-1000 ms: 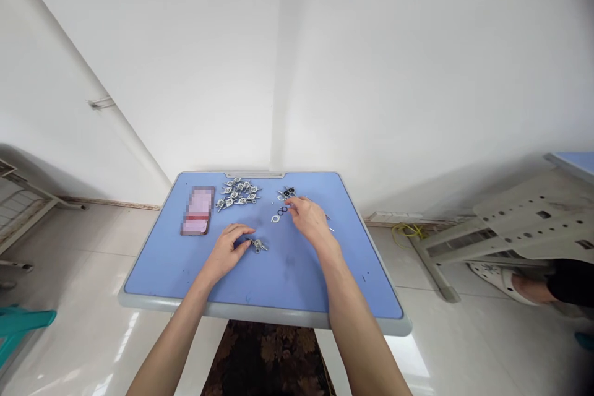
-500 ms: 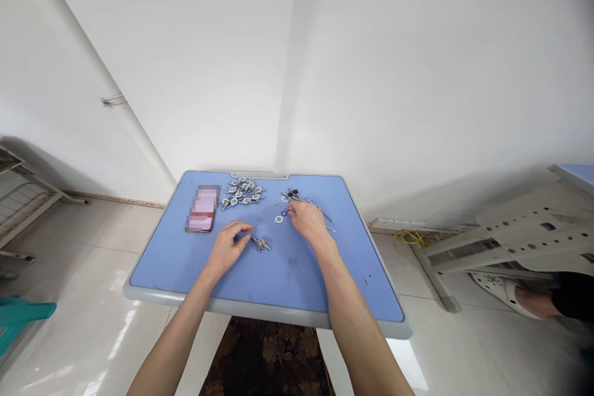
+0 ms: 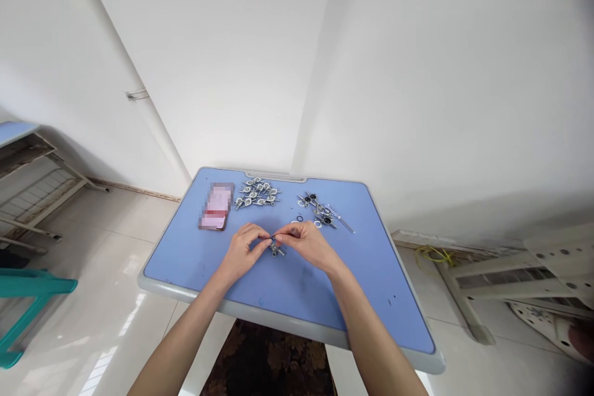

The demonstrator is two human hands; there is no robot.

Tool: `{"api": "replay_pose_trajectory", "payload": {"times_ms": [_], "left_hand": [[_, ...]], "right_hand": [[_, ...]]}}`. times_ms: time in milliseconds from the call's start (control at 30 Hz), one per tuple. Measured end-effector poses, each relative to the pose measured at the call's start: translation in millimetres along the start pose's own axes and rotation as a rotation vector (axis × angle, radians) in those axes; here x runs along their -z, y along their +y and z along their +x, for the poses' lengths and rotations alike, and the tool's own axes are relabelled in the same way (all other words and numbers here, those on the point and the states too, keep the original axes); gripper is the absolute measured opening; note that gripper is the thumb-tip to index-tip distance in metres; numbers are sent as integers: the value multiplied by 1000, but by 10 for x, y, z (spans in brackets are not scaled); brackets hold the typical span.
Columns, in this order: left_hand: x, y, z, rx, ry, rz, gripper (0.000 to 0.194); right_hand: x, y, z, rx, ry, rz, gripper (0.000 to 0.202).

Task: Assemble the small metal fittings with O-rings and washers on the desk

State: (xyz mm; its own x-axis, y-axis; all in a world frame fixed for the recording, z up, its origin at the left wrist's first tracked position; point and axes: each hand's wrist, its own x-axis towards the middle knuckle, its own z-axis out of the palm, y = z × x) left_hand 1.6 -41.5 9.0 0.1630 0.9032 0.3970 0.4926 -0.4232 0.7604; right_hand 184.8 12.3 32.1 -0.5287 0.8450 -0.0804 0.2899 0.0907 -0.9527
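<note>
My left hand [image 3: 242,252] and my right hand [image 3: 312,245] meet over the middle of the blue desk. Pinched between their fingertips is a small black rubber ring [image 3: 273,238]. Just beneath it a small silver metal fitting [image 3: 277,252] with a short stem lies on the desktop, partly covered by the fingers. Beyond my right hand another black ring [image 3: 299,218] lies near a white flat gasket [image 3: 318,223]. Several loose parts with black discs [image 3: 327,220] sit there too.
A cluster of several similar metal fittings [image 3: 257,192] lies at the desk's back. A phone [image 3: 216,205] rests at left, and a thin screwdriver-like tool [image 3: 342,219] at right. Outside the desk [image 3: 297,325] stand a green stool [image 3: 34,288] and a desk frame [image 3: 464,309].
My right hand has come back from the loose parts to the centre, bringing a black ring. My left hand has moved in to meet it above the fitting. The view has shifted slightly.
</note>
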Motion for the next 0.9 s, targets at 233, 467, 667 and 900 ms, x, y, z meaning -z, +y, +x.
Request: {"api": "replay_pose_trajectory", "payload": {"times_ms": [233,467,667,900], "left_hand": [[-10,16,16,-21,0,28,17],[9,34,14,15,9,-116,17],[-9,5,8,56,-22,-162,19],[4,11,2,65,-40,-138,20]], "right_hand": [[-69,-17,-14,-1,12,38,17],[-37,-99,-56,10,5,46,17],[-31,-53,-49,15,7,-15,17],[42,-58,-82,31,-7,-101,15]]}}
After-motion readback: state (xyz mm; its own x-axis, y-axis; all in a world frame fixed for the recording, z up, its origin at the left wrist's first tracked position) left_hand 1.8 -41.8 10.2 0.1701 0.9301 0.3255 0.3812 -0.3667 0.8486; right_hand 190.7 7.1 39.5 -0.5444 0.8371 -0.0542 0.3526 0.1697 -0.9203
